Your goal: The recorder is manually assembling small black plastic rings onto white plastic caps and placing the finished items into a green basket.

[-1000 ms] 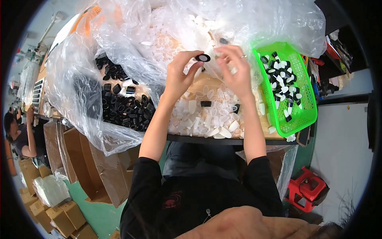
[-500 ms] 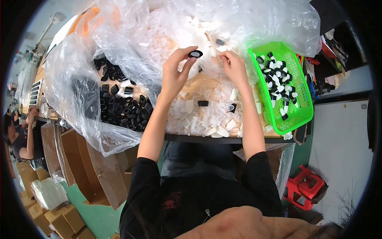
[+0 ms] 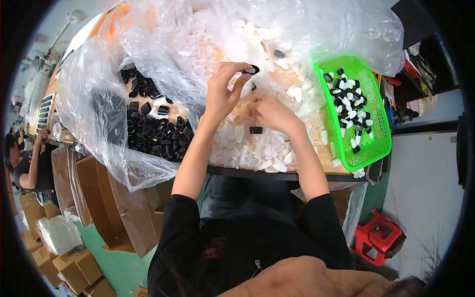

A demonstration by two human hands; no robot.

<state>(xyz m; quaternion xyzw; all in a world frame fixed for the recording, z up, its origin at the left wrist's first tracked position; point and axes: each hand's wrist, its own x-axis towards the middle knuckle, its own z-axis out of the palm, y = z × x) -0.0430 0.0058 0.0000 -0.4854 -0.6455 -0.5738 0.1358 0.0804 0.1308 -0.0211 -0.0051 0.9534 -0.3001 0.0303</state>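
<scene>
Between the thumb and fingers of my left hand (image 3: 225,88) is a black oval ring-shaped part (image 3: 251,70), tilted, its opening pale. My right hand (image 3: 275,115) is lowered over the loose clear and white plastic parts (image 3: 269,143), palm down. Its fingers are bent together, and whatever is at their tips is too small to make out. Just below those fingertips a single black part (image 3: 256,130) lies among the clear rings. Left of my left forearm, many more black oval parts (image 3: 161,138) lie heaped on a plastic sheet.
A green basket (image 3: 382,129) on the right holds several black-and-white assembled pieces. Crumpled clear plastic bags (image 3: 89,99) cover the back and left of the table. Cardboard boxes (image 3: 101,198) stand below on the left, a red stool (image 3: 378,235) on the right. Another person (image 3: 32,163) sits far left.
My right hand has moved left and down, from near the basket to the clear parts. My left hand still holds the black ring, slightly farther right and turned more on edge.
</scene>
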